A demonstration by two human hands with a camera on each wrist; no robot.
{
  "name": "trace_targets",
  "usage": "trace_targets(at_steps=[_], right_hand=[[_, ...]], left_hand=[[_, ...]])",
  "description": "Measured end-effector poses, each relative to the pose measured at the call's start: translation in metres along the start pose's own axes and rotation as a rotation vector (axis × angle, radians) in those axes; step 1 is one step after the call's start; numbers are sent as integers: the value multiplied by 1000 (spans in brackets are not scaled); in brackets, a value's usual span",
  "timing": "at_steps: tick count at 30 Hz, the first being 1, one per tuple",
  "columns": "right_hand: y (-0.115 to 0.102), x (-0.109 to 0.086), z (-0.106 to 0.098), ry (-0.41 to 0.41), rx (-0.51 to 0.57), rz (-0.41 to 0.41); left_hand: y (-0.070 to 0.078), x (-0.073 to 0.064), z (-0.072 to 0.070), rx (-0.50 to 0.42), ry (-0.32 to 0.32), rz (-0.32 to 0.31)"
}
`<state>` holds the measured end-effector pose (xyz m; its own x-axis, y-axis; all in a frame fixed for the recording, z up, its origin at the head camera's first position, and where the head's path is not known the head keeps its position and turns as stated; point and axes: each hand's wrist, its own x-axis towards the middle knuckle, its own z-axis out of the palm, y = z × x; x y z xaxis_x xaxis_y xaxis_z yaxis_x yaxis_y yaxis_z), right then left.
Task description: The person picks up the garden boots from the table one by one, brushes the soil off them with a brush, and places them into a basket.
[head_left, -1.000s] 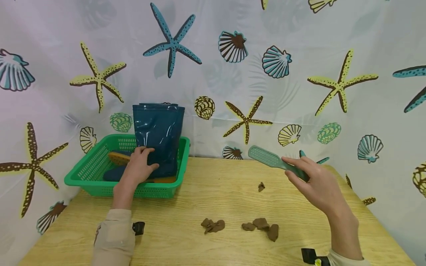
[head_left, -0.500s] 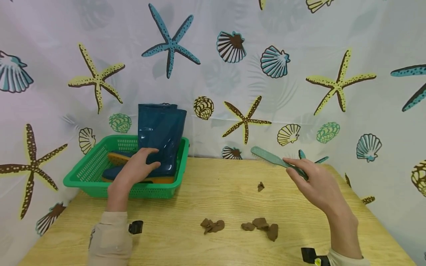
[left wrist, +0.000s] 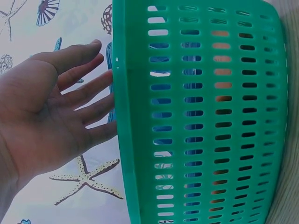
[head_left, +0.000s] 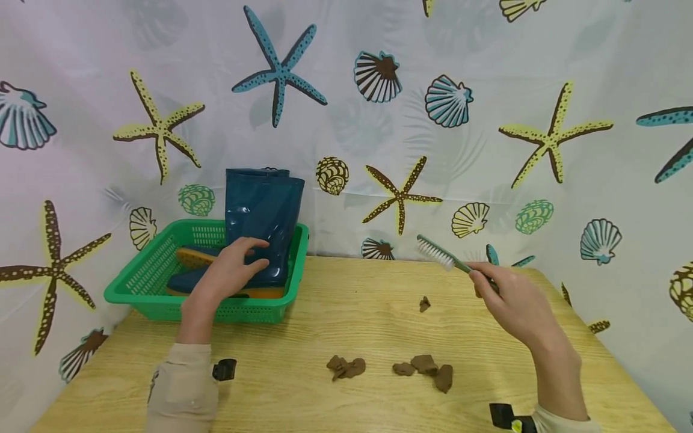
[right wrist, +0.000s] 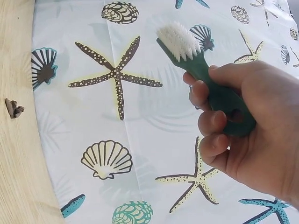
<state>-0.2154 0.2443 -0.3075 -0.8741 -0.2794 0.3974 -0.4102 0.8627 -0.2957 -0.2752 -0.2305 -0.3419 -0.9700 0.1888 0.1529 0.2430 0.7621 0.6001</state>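
My right hand (head_left: 517, 300) grips the handle of a green brush (right wrist: 201, 70) with white bristles, held up above the right side of the table. In the head view the bristles face down and to the left. My left hand (head_left: 230, 270) reaches over the front rim of a green plastic basket (head_left: 130, 273), fingers spread and relaxed, holding nothing. Behind it stand blue rubber boots (head_left: 262, 207), shafts upright, with orange soles at the bottom. Another blue boot with an orange sole (head_left: 194, 258) lies on its side in the basket. The left wrist view shows the open palm (left wrist: 46, 112) beside the basket wall.
Brown clay-like lumps lie on the wooden table (head_left: 303, 343): one cluster (head_left: 346, 367) in the middle, another cluster (head_left: 428, 365) to its right and a small bit (head_left: 425, 304) farther back. A white curtain (head_left: 346, 132) with starfish and shells hangs behind.
The boots now stand slightly farther right, and my left hand has come away from them. My right hand has turned the brush so its bristles show from the side.
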Motion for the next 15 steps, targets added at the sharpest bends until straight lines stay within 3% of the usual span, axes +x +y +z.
trace_targets(at_steps=[15], right_hand=[[6, 1, 2, -100, 58, 67]], left_hand=[[7, 3, 9, -12, -35, 40]])
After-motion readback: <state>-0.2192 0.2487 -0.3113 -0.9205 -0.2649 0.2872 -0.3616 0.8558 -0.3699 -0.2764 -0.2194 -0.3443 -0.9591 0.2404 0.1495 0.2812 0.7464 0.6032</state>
